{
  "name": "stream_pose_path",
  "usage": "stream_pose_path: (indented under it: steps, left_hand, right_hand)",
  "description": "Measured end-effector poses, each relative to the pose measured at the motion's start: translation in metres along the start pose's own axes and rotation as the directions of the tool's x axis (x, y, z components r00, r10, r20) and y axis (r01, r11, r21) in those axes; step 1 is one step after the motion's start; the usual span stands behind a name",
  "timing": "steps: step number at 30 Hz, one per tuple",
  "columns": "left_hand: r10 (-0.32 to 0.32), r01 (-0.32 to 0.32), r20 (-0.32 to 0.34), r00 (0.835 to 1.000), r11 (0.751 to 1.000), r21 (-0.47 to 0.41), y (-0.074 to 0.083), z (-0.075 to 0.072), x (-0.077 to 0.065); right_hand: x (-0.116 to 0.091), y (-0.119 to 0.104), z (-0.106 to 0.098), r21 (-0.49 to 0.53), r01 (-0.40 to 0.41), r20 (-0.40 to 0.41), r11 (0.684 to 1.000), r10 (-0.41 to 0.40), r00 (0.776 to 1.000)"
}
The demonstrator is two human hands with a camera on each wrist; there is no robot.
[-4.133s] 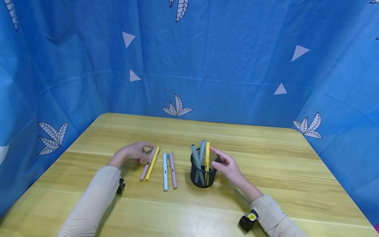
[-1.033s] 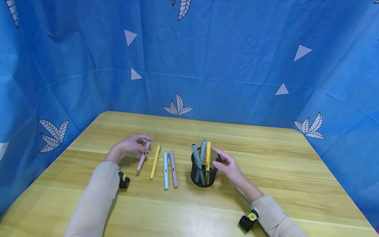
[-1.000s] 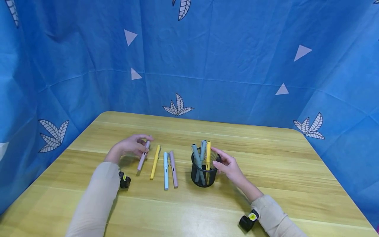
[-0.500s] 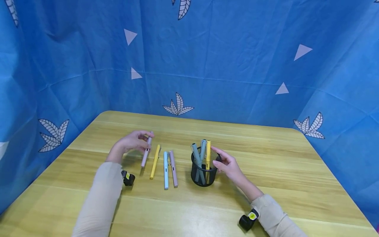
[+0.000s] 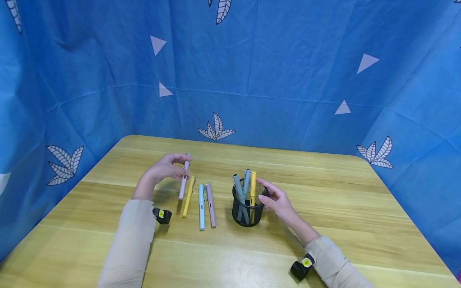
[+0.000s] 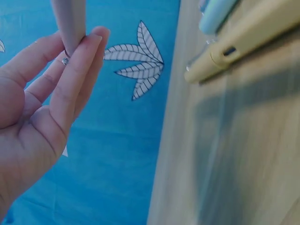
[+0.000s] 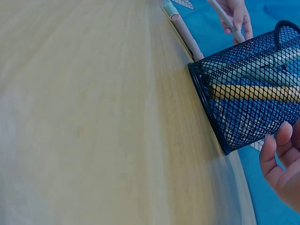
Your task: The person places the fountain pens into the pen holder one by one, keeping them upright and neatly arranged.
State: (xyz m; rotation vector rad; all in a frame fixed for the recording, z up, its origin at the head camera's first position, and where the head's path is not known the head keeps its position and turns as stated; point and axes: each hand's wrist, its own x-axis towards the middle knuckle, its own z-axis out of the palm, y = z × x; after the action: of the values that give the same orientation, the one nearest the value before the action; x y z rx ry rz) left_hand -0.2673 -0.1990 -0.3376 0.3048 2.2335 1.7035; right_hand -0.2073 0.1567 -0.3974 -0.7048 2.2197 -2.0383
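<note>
My left hand (image 5: 167,168) pinches a light purple pen (image 5: 183,187) between thumb and fingers, near its upper end. The pen stands at a steep tilt, raised off the table, just left of a yellow pen (image 5: 188,198). Right of that lie a light blue pen (image 5: 201,210) and a second purple pen (image 5: 211,210), side by side. My right hand (image 5: 280,205) holds the right side of a black mesh pen holder (image 5: 245,221). Inside it stand two grey-blue pens (image 5: 237,188) and a yellow pen (image 5: 253,184). In the right wrist view, fingertips (image 7: 269,143) touch the mesh.
The wooden table (image 5: 230,260) ends at a blue curtain (image 5: 209,60) printed with leaves and triangles, behind and at both sides. Black wrist cameras sit on both forearms; the left camera (image 5: 163,216) is close to the table surface.
Four seconds ago the purple pen lay beside the yellow pen. My left hand has picked it up, tilted it more upright and moved right and away. My right hand and the pen holder stay put.
</note>
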Motion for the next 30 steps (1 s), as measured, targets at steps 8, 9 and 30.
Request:
stream_pose_path:
  steps: [8, 9, 30]
  left_hand:
    - [0.039, -0.039, -0.006, 0.999, 0.999, 0.004, 0.011, 0.008, 0.001]
    - [0.043, -0.043, -0.005, 0.999, 0.999, -0.001, 0.012, 0.009, 0.0]
    - [0.147, -0.147, 0.052, 0.988, 0.989, -0.003, 0.038, 0.022, -0.006]
  right_hand:
    - [0.001, -0.002, 0.0, -0.008, -0.004, -0.003, 1.0, 0.004, 1.0]
    - [0.001, -0.002, 0.0, -0.009, -0.004, -0.003, 1.0, 0.004, 1.0]
    - [0.0, 0.001, -0.001, -0.009, 0.04, 0.009, 0.999, -0.04, 0.999]
